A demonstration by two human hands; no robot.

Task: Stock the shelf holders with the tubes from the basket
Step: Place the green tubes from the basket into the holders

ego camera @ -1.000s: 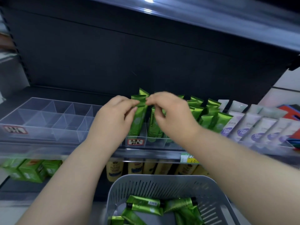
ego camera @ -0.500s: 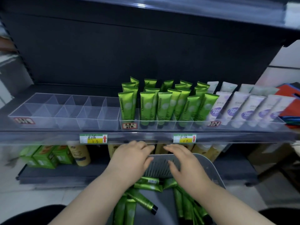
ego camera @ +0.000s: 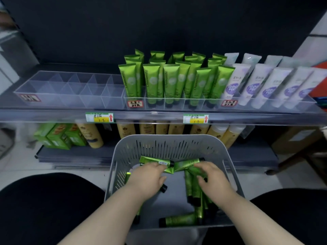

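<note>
Several loose green tubes [ego camera: 184, 220] lie in the grey slatted basket [ego camera: 169, 138] in front of me. Both hands are inside it. My left hand [ego camera: 148, 177] lies over a green tube [ego camera: 156, 159] at the far side, fingers bent down; whether it grips is hidden. My right hand [ego camera: 213, 181] has fingers and thumb curled round another green tube [ego camera: 187, 164]. On the shelf above, the middle clear holder [ego camera: 134, 99] is packed with upright green tubes [ego camera: 152, 82]. The left clear holder [ego camera: 70, 92] has nothing in its compartments.
White and purple tubes [ego camera: 253, 84] fill the right holder. The shelf's front rail [ego camera: 53, 114] carries price tags [ego camera: 99, 117]. Below it stand yellow bottles [ego camera: 89, 135] and green boxes [ego camera: 56, 137]. My dark-clothed knees [ego camera: 44, 206] flank the basket.
Both hands left the green tubes on the shelf, dropped to the basket rim, then reached down onto the tubes inside. The camera tilted down.
</note>
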